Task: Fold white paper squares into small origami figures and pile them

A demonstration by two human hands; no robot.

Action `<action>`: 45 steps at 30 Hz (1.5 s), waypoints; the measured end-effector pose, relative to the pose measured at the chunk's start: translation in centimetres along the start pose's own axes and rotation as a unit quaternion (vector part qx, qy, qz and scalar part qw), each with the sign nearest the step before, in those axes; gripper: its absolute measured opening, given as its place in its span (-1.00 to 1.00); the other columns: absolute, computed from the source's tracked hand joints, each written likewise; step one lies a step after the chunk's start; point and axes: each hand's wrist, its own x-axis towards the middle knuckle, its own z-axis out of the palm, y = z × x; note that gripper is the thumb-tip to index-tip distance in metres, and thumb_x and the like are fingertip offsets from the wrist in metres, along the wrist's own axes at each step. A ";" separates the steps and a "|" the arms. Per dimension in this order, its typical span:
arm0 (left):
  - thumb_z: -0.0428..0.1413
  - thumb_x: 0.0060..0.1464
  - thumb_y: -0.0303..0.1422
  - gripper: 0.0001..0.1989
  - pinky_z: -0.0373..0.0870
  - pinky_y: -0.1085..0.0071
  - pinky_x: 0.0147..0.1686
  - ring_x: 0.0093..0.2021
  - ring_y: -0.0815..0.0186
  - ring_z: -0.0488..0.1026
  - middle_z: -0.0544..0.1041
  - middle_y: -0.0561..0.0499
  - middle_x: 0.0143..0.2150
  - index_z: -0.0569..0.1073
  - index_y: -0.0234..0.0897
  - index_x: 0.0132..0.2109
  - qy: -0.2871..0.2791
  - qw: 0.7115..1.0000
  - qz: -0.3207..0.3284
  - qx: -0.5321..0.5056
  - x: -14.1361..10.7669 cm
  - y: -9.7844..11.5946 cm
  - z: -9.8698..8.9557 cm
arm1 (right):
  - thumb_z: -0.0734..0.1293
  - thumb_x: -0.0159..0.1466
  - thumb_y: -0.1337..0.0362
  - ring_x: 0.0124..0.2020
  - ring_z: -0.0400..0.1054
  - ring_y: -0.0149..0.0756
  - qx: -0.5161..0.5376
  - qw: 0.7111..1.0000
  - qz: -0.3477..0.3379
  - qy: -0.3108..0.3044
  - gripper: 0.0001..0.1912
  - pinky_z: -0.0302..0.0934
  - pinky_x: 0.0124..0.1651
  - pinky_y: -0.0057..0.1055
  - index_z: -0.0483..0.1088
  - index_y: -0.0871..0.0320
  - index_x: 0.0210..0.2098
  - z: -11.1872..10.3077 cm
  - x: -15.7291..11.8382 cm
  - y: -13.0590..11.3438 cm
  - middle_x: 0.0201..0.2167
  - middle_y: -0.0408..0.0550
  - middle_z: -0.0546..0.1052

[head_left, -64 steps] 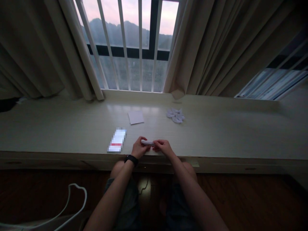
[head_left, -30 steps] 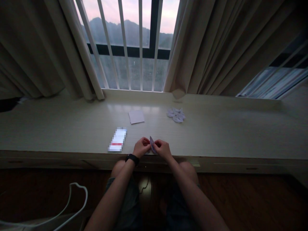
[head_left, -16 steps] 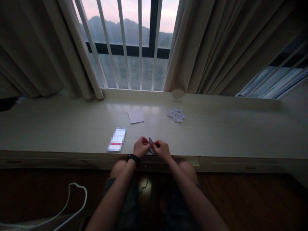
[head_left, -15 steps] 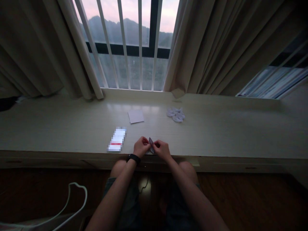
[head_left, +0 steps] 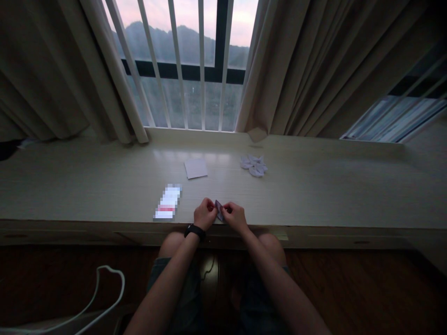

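Observation:
Between my two hands, over the front edge of the white ledge (head_left: 307, 195), is a small piece of folded paper (head_left: 219, 209), pointed at its top. My left hand (head_left: 205, 214), with a black band at the wrist, pinches its left side. On the other side, the fingertips of my right hand (head_left: 234, 217) are closed on the paper too. Parts of it are hidden behind the fingers. Farther back lies a flat stack of square white paper (head_left: 196, 168). To its right sits a cluster of folded white paper pieces (head_left: 254, 165).
A lit phone (head_left: 168, 202), its screen blurred, lies left of my hands. Behind the ledge are a barred window (head_left: 188, 93) and beige curtains (head_left: 279, 70). A white cable (head_left: 122, 281) loops at the lower left. My knees touch or nearly touch the ledge front.
The folded paper has turned slightly between my fingers and shows more of its face. Both hands stay in nearly the same place. The whole view has shifted a little.

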 end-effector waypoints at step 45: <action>0.16 -0.13 -0.37 -0.86 0.24 0.51 -0.51 -0.51 0.39 0.37 0.45 0.06 -0.50 0.33 -0.27 -0.40 -0.043 0.994 -0.082 -0.059 2.5 -0.8 0.5 | 0.27 0.18 0.17 -0.51 0.29 -0.38 -0.002 0.999 -0.035 0.010 -0.80 0.13 -0.40 -0.48 0.46 0.14 -0.33 -0.3 -0.1 -0.7 -0.53 -0.13 0.47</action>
